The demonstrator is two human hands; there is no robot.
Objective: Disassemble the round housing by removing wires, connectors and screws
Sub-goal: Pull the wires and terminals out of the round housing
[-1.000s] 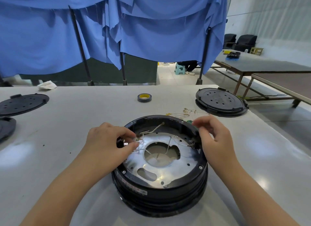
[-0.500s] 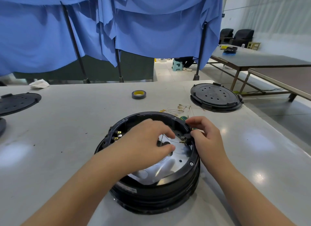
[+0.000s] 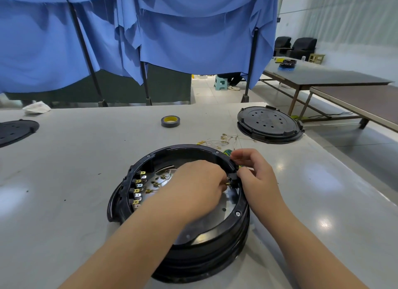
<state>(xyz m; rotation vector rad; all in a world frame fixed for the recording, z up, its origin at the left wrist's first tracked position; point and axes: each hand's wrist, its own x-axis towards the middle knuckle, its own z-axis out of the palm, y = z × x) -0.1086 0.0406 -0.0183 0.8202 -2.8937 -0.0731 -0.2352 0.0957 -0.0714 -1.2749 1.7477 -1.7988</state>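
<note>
The round housing [image 3: 178,213] sits on the grey surface [image 3: 75,159] directly under both hands, open side up, with its shiny metal plate [image 3: 228,204] showing inside. The left hand [image 3: 193,187] reaches across the opening, its fingers curled and pinching a small brass connector [image 3: 226,183] at the inner wall on the far right side. The right hand [image 3: 256,176] comes in from outside the rim, fingers curled around the small black block [image 3: 233,180] on the wall where that connector plugs in, seemingly steadying it. A green-handled tool [image 3: 227,152] peeks out just beyond the right hand's fingers; whether the hand touches it cannot be told.

The step in hand looks like pulling a connector off its terminal. To the left of the left hand, a row of bare terminal tabs [image 3: 137,189] on the inner wall suggests that side is already unplugged, with a few loose brass ends [image 3: 156,184] lying on the plate. Beyond the right hand, removed wires [image 3: 224,140] lie on the surface.

Next, the connector needs a straight pull away from the block while the right hand braces it, wiggling if it sticks. Rim screws [image 3: 237,213] appear still in place, so they would follow.
</note>
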